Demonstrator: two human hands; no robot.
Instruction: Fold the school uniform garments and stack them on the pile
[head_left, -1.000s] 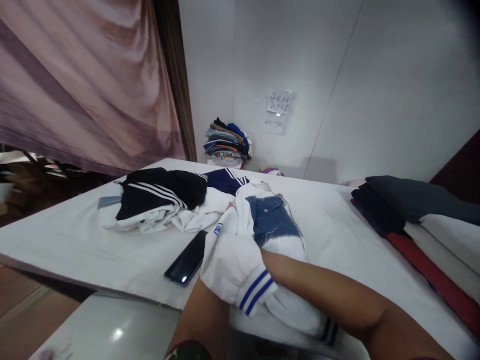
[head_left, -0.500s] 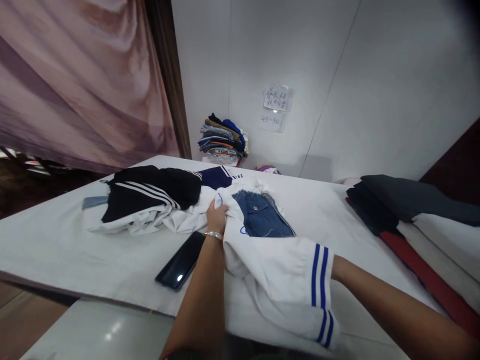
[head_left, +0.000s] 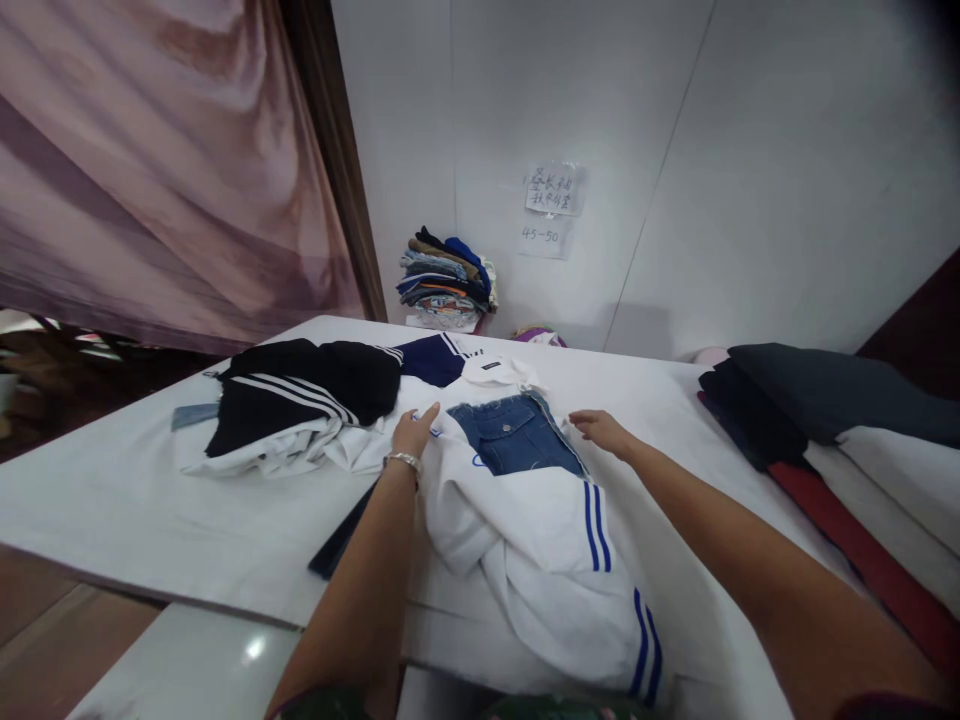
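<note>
Denim panel (head_left: pixel 517 435) uppermost, seems to be straightening white, blue-striped cloth jacket (head_left: pixel 521 525) at lower centre, with right hand (head_left: pixel 602 432) unclenched, empty, and left hand (head_left: pixel 412 434) at edge, cannot tell if gripping; calls for evening both sides

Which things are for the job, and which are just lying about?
Seem part of the job:
denim-patched white garment
left hand, at its edge
right hand, open beside it

Seem just lying about:
black striped clothing
flat dark object, partly hidden
clothes stack at the back
folded clothes on the right
</note>
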